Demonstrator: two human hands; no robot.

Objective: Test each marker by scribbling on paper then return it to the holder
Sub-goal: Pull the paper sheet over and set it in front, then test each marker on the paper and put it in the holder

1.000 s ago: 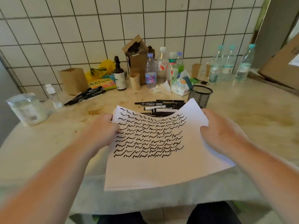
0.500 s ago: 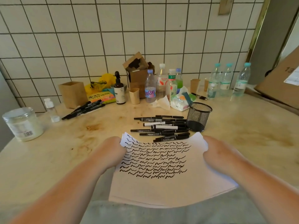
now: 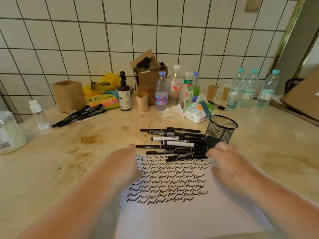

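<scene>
A white sheet of paper (image 3: 172, 213) covered in rows of black scribbles lies flat on the table in front of me. My left hand (image 3: 124, 164) rests at its upper left corner with fingers stretched forward and empty. At the paper's upper right corner my right hand (image 3: 226, 163) hovers with fingers spread, holding nothing. Just beyond the paper lies a pile of several black and white markers (image 3: 174, 144). A black mesh holder (image 3: 221, 130) stands upright right of the pile, just past my right hand.
A second bunch of black markers (image 3: 81, 114) lies at the back left beside a brown box (image 3: 69, 95). Bottles (image 3: 161, 94), paper cups (image 3: 142, 101), a tissue pack (image 3: 198, 109) and a cardboard box (image 3: 148, 75) line the tiled wall. A plastic jar (image 3: 8, 133) stands far left.
The paper, held up in both hands before, now lies flat on the table. Both hands have let go of it and moved forward towards the marker pile.
</scene>
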